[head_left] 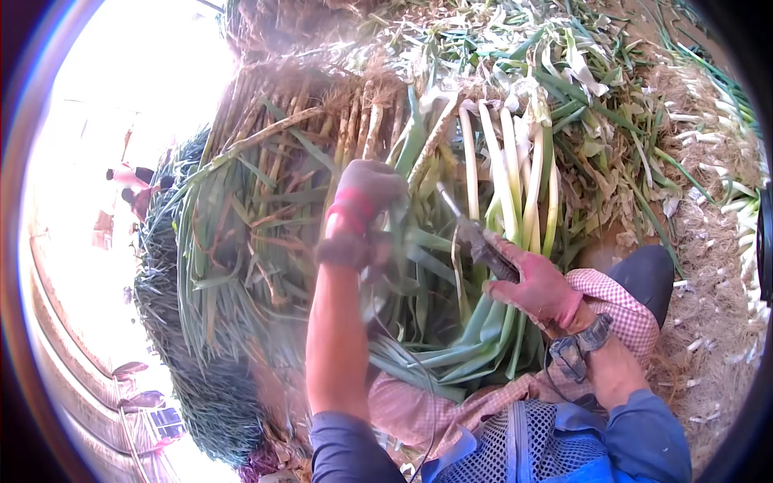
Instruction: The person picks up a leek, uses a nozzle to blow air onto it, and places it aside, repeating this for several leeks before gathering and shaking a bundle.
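Observation:
My left hand (364, 201), in a pink glove, is closed around a green onion stalk (419, 141) and lifts it above the pile. My right hand (535, 286), also in a pink glove, grips a dark tool with a thin metal nozzle (471, 233) that points up toward the stalk. A bundle of cleaned green onions (515, 193) with white stems lies across my lap between both hands. Their green leaves (471, 338) fan out toward my body.
A big stack of unpeeled green onions (266, 201) with roots lies at the left. Peelings and leaves (596, 97) cover the ground behind. Straw-like litter (717, 266) lies at the right. A person (129, 179) stands far off at the left.

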`<state>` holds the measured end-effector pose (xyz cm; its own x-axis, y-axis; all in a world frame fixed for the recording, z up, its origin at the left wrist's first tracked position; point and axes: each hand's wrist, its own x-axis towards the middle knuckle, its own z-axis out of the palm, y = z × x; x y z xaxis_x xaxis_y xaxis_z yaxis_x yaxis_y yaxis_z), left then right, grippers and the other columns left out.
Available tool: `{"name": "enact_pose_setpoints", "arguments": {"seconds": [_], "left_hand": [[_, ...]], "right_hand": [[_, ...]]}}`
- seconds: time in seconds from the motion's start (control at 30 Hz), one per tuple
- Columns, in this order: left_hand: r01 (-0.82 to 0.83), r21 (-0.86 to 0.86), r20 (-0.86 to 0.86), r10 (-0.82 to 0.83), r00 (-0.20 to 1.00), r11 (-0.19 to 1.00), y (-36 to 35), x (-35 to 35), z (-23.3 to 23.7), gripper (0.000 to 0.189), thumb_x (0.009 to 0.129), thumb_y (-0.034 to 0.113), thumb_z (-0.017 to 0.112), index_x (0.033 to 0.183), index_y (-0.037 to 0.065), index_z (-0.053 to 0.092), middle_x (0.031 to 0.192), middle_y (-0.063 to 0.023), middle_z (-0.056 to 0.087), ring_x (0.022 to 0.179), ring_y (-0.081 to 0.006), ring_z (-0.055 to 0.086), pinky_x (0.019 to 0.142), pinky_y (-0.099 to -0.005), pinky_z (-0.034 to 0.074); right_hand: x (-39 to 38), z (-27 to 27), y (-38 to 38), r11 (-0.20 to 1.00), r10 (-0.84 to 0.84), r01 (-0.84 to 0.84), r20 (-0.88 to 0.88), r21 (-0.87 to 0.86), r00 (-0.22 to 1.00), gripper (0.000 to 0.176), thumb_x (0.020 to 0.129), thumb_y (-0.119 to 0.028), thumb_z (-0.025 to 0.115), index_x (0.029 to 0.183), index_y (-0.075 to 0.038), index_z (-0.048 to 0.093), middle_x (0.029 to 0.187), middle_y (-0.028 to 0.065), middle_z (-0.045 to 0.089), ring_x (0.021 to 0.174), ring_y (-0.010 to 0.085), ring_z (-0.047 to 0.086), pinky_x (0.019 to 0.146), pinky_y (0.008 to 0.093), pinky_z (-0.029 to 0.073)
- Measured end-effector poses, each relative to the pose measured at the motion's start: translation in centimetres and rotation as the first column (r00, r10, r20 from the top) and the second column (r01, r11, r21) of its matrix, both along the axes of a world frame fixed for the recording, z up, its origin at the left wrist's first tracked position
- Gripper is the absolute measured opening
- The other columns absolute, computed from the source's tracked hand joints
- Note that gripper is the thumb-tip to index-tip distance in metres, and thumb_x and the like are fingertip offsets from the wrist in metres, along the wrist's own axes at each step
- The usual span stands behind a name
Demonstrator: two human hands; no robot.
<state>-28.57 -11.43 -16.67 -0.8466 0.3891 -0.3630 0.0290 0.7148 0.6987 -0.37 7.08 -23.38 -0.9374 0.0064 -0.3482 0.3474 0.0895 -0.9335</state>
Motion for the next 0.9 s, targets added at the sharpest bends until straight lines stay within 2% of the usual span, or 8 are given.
{"name": "enact_pose_setpoints", "arguments": {"seconds": [0.2,0.27,0.33,0.4,0.47,0.53,0.57,0.9], "left_hand": [[-0.113,0.028,0.011,0.113,0.994,0.993,0.1,-0.7,-0.7,0.024,0.087,0.011,0.082,0.1,-0.009,0.077,0.084,-0.0102,0.078,0.069,-0.0148,0.07,0.062,-0.0309,0.056],[0.528,-0.379,-0.664,-0.621,0.417,0.76,-0.9,-2.7,-0.1,0.03,0.096,0.01,0.077,0.124,0.001,0.072,0.101,-0.0136,0.079,0.081,-0.0231,0.077,0.072,-0.036,0.065],[0.132,0.334,-0.393,0.011,0.919,0.933,-0.7,-4.8,-1.4,0.022,0.094,0.02,0.079,0.113,0.01,0.081,0.13,-0.0149,0.075,0.11,-0.0214,0.074,0.096,-0.0309,0.062],[0.284,0.312,-0.57,-0.061,0.819,0.907,-1.0,-4.8,-0.9,0.052,0.101,0.012,0.069,0.15,0.009,0.053,0.121,-0.0151,0.074,0.098,-0.0274,0.077,0.086,-0.0395,0.067],[-0.445,0.566,0.218,0.394,0.893,0.694,0.4,-0.5,2.8,0.046,0.1,0.013,0.07,0.144,0.009,0.059,0.125,-0.0159,0.071,0.103,-0.0284,0.076,0.087,-0.0375,0.067],[-0.28,0.742,0.285,0.091,0.954,0.609,-7.6,-6.3,-8.8,0.037,0.098,0.011,0.074,0.133,0.003,0.069,0.128,-0.0115,0.072,0.094,-0.0219,0.075,0.082,-0.0305,0.066],[0.139,0.435,-0.35,0.025,0.936,0.89,-9.5,-5.2,-11.3,0.034,0.097,0.01,0.076,0.13,0.002,0.072,0.116,-0.0071,0.075,0.086,-0.0164,0.072,0.077,-0.0242,0.062],[-0.128,-0.459,-0.322,-0.03,0.946,0.879,-7.0,3.7,-8.0,0.054,0.09,0.036,0.083,0.134,0.008,0.074,0.137,-0.0178,0.072,0.124,-0.0341,0.07,0.102,-0.0432,0.055]], "right_hand": [[-0.9,0.4,-0.7,0.986,0.131,-0.129,-0.012,0.103,0.991,0.089,0.09,-0.029,0.082,0.165,-0.004,0.041,0.146,0.0207,0.067,0.132,0.0229,0.066,0.11,0.0323,0.049],[-1.7,1.2,-1.4,0.973,0.121,-0.124,0.024,0.196,0.992,0.089,0.091,-0.033,0.081,0.166,-0.008,0.04,0.132,0.0227,0.073,0.118,0.0279,0.073,0.104,0.035,0.053],[-2.6,1.7,-1.8,0.95,0.161,-0.185,0.113,0.252,0.981,0.088,0.092,-0.038,0.079,0.166,-0.01,0.041,0.117,0.0239,0.075,0.105,0.0336,0.076,0.098,0.0391,0.055],[-2.9,-0.5,-2.9,0.952,0.227,-0.223,0.006,0.208,0.974,0.091,0.093,-0.046,0.073,0.169,-0.013,0.036,0.108,0.0267,0.075,0.099,0.0439,0.073,0.092,0.0484,0.055],[-3.7,-0.9,-3.9,0.956,0.14,-0.117,-0.065,0.27,0.988,0.089,0.093,-0.046,0.072,0.168,-0.013,0.038,0.109,0.0272,0.075,0.099,0.045,0.072,0.092,0.0497,0.055],[-4.7,-1.2,-4.4,0.952,0.136,-0.122,-0.031,0.28,0.99,0.088,0.093,-0.047,0.071,0.167,-0.013,0.038,0.11,0.0263,0.075,0.101,0.0459,0.072,0.094,0.0506,0.055],[-4.8,-1.8,-4.8,0.947,0.181,-0.151,-0.081,0.284,0.98,0.088,0.093,-0.048,0.071,0.167,-0.013,0.039,0.11,0.0256,0.075,0.102,0.0448,0.072,0.094,0.0503,0.056],[-8.0,0.6,-4.6,0.937,0.201,-0.2,0.027,0.287,0.979,0.088,0.092,-0.045,0.076,0.166,-0.014,0.041,0.128,0.025,0.074,0.113,0.0419,0.073,0.102,0.0439,0.055]]}}
